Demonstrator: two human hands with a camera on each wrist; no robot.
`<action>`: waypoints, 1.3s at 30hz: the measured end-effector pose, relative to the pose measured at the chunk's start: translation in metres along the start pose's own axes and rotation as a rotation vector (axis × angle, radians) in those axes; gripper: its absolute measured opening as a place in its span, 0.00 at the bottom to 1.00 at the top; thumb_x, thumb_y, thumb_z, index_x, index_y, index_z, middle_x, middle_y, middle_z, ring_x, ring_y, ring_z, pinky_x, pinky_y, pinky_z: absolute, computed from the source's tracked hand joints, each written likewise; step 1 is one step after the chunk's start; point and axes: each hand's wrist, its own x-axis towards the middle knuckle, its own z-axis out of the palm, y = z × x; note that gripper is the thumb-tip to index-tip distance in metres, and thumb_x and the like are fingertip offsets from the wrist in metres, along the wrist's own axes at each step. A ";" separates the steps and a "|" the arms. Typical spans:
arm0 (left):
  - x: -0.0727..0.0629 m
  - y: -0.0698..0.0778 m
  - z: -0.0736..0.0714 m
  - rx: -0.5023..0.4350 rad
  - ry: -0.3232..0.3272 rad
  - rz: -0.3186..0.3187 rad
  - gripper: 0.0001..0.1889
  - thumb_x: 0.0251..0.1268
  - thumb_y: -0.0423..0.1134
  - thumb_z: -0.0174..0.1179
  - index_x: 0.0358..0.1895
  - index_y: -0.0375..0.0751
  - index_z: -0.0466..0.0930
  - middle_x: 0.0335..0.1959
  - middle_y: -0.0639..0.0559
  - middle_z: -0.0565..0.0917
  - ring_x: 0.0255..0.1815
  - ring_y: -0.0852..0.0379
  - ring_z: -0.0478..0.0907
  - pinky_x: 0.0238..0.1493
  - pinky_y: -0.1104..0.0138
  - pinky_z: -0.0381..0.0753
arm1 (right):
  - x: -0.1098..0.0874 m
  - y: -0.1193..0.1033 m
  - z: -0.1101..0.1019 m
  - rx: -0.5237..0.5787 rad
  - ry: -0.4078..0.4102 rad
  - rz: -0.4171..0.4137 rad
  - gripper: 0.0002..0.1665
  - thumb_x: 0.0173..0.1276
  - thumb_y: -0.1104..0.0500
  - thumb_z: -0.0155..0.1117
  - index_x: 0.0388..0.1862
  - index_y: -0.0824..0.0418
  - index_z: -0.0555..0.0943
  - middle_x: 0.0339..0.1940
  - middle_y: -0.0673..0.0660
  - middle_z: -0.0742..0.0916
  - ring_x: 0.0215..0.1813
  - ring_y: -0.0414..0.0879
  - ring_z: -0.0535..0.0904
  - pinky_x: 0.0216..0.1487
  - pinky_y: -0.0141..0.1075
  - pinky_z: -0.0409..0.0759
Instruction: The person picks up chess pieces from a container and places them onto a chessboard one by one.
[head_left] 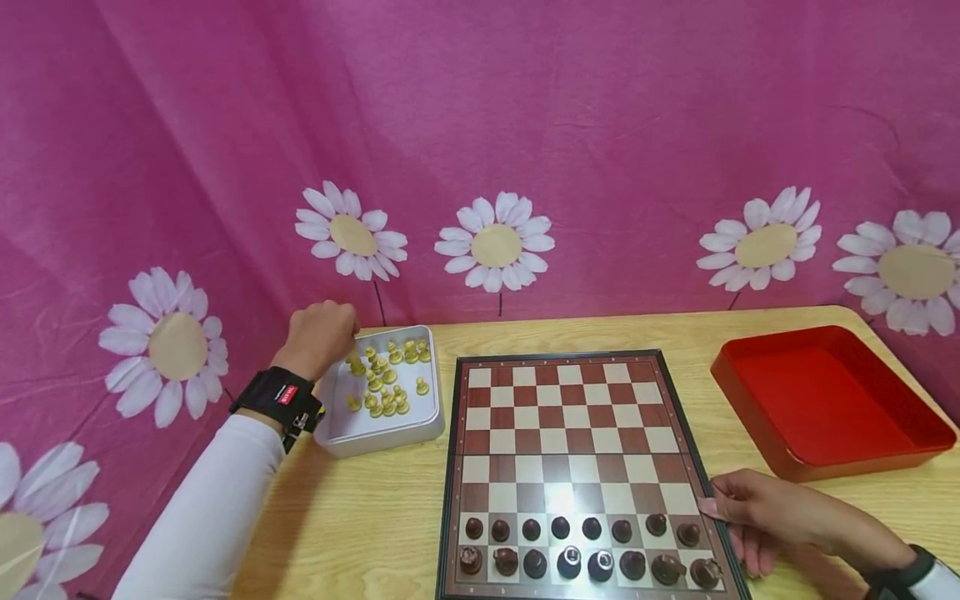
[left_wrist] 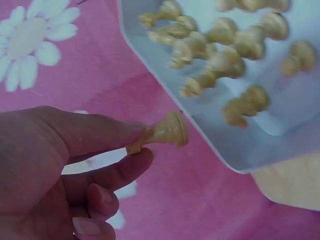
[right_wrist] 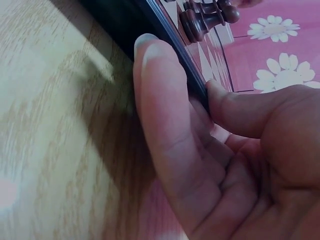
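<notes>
Two rows of dark chess pieces [head_left: 534, 563] are standing on the near end of the chessboard [head_left: 555, 442]. Your right hand [head_left: 780, 517] is gripping its right edge between thumb and fingers. Beyond, a red tray [head_left: 832, 400] is sitting at right; at left, your left hand [head_left: 318, 337] is pinching a pale chess piece [left_wrist: 167, 132] near the rim of a white tray [head_left: 390, 437] that is holding more pale pieces [head_left: 386, 375]. A pink flowered cloth [head_left: 585, 125] is hanging behind.

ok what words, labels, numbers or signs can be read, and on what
None can be read for certain.
Red label on the left wrist's black strap: white lettering, too small and blurred.
Small pale mark on that strap: blurred.
Border of the chessboard: tiny marks, too small.
</notes>
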 end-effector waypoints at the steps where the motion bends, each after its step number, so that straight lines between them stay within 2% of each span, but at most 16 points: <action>1: 0.000 0.003 -0.002 -0.005 0.016 0.007 0.08 0.62 0.31 0.63 0.39 0.39 0.92 0.32 0.42 0.90 0.34 0.43 0.83 0.35 0.46 0.84 | 0.000 0.000 0.000 -0.002 0.004 0.002 0.18 0.84 0.55 0.50 0.56 0.70 0.76 0.30 0.55 0.91 0.27 0.39 0.89 0.29 0.29 0.84; 6: 0.000 0.024 -0.011 -0.032 0.083 0.068 0.08 0.62 0.31 0.62 0.29 0.41 0.90 0.23 0.47 0.85 0.28 0.47 0.80 0.29 0.50 0.80 | 0.000 -0.001 0.000 -0.006 0.015 0.009 0.19 0.84 0.55 0.49 0.58 0.70 0.76 0.30 0.55 0.91 0.26 0.38 0.88 0.28 0.29 0.84; 8: 0.002 0.034 -0.014 -0.041 0.093 0.107 0.08 0.61 0.31 0.62 0.28 0.43 0.90 0.22 0.50 0.84 0.28 0.49 0.79 0.27 0.52 0.78 | 0.000 0.000 0.000 -0.002 0.015 0.013 0.19 0.84 0.54 0.50 0.58 0.70 0.76 0.30 0.55 0.91 0.26 0.38 0.88 0.28 0.28 0.84; 11: 0.004 0.052 -0.018 -0.063 0.082 0.157 0.08 0.62 0.33 0.62 0.34 0.46 0.92 0.25 0.53 0.86 0.30 0.52 0.79 0.27 0.55 0.76 | 0.000 0.000 0.001 -0.014 0.019 0.006 0.19 0.84 0.54 0.50 0.56 0.70 0.76 0.29 0.55 0.90 0.26 0.38 0.88 0.28 0.29 0.84; 14: 0.006 0.067 -0.021 -0.101 0.060 0.192 0.09 0.65 0.35 0.64 0.43 0.45 0.93 0.32 0.52 0.90 0.34 0.52 0.83 0.30 0.56 0.80 | 0.001 0.000 0.001 -0.023 0.029 0.006 0.19 0.84 0.54 0.50 0.55 0.70 0.77 0.29 0.54 0.90 0.25 0.38 0.88 0.28 0.29 0.84; 18: 0.008 0.083 -0.019 -0.131 0.038 0.223 0.09 0.66 0.35 0.66 0.46 0.44 0.92 0.40 0.50 0.92 0.40 0.51 0.86 0.37 0.53 0.85 | 0.001 0.001 0.001 -0.017 0.036 0.021 0.20 0.84 0.53 0.50 0.57 0.69 0.76 0.30 0.55 0.91 0.27 0.39 0.88 0.29 0.29 0.84; 22: 0.009 0.095 -0.014 -0.145 0.014 0.244 0.10 0.67 0.35 0.67 0.48 0.43 0.91 0.42 0.50 0.92 0.43 0.51 0.87 0.40 0.52 0.85 | 0.000 0.002 0.000 -0.010 0.031 0.010 0.19 0.84 0.54 0.50 0.56 0.69 0.76 0.30 0.55 0.90 0.27 0.39 0.88 0.29 0.29 0.84; 28: 0.011 0.112 -0.001 -0.173 -0.008 0.289 0.11 0.68 0.35 0.67 0.51 0.43 0.90 0.44 0.51 0.92 0.40 0.54 0.84 0.39 0.59 0.84 | 0.000 0.003 0.002 -0.011 0.035 -0.017 0.18 0.84 0.55 0.50 0.54 0.70 0.76 0.29 0.55 0.90 0.26 0.39 0.88 0.27 0.29 0.84; 35: 0.010 0.126 0.017 -0.163 0.021 0.349 0.11 0.66 0.35 0.70 0.50 0.45 0.91 0.44 0.52 0.92 0.44 0.55 0.86 0.40 0.61 0.85 | 0.002 0.006 0.005 -0.041 0.067 -0.040 0.18 0.84 0.55 0.50 0.49 0.71 0.77 0.26 0.54 0.89 0.23 0.38 0.87 0.25 0.31 0.83; 39: 0.010 0.130 0.027 -0.165 0.034 0.375 0.11 0.64 0.35 0.72 0.49 0.46 0.92 0.43 0.54 0.92 0.45 0.56 0.87 0.44 0.61 0.87 | 0.001 0.007 0.004 -0.026 0.053 -0.039 0.18 0.85 0.55 0.49 0.51 0.71 0.76 0.27 0.54 0.89 0.24 0.38 0.88 0.26 0.30 0.83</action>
